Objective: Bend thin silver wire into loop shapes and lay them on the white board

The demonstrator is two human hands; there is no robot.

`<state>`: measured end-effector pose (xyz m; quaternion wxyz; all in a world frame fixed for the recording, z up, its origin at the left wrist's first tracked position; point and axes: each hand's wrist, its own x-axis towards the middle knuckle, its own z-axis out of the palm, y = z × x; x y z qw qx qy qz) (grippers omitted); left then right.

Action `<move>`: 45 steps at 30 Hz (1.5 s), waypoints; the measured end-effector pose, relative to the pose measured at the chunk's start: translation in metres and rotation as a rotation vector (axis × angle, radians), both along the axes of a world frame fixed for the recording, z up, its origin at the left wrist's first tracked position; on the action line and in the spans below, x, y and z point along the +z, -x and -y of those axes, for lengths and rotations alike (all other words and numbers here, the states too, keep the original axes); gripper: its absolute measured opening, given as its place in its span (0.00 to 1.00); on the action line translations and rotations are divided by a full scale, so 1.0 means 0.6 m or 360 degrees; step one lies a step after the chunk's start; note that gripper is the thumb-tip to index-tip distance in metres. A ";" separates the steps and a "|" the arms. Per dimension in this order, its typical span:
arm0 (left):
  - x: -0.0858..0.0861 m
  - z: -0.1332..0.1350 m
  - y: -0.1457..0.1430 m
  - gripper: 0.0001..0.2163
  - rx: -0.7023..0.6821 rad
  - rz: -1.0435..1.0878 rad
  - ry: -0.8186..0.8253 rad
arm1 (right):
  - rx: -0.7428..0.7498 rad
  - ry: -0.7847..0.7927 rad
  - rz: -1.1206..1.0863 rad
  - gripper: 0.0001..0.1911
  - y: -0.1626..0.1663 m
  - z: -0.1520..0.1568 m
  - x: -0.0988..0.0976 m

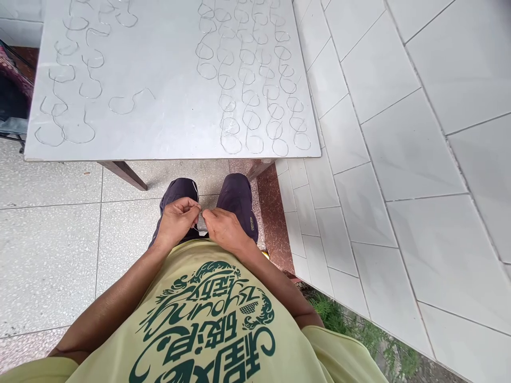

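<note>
My left hand (178,221) and my right hand (223,227) are held together in front of my waist, above my dark trousers. Both have the fingers curled and pinched toward each other, gripping a thin piece of wire (197,226) that barely shows between them. Ahead stands a pale grey table (167,143). Several bent S-shaped wire hooks (255,80) lie in neat rows on its right half. Looser wire hooks (75,96) are scattered over its left half.
A white tiled wall (399,149) runs along the right, close to the table's right edge. Speckled floor tiles (51,244) spread to the left. Dark table legs (123,173) show under the front edge. A dark object (14,101) stands at the far left.
</note>
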<state>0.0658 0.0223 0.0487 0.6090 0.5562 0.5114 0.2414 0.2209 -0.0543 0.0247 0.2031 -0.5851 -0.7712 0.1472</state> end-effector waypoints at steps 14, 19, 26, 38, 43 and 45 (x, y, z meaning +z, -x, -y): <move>0.006 -0.016 0.008 0.07 -0.0233 -0.0105 -0.0085 | -0.0038 -0.0043 0.0114 0.10 0.007 -0.002 -0.003; 0.018 -0.019 0.010 0.07 -0.0220 -0.0012 0.0087 | -0.0036 -0.0094 0.0125 0.12 0.003 0.001 -0.007; 0.015 -0.021 0.016 0.08 -0.0271 0.0037 0.0253 | -0.0065 -0.0165 0.0044 0.16 -0.005 0.005 -0.021; 0.003 -0.019 0.013 0.11 -0.0308 0.0155 0.0145 | -0.0228 -0.0090 -0.0150 0.17 -0.002 0.006 -0.037; -0.003 -0.012 0.011 0.17 -0.0198 0.0270 0.0116 | -0.0342 -0.0128 -0.0227 0.18 -0.004 0.004 -0.032; 0.000 -0.009 0.013 0.20 -0.0158 0.0318 0.0124 | -0.0401 -0.0150 -0.0229 0.17 -0.006 0.003 -0.030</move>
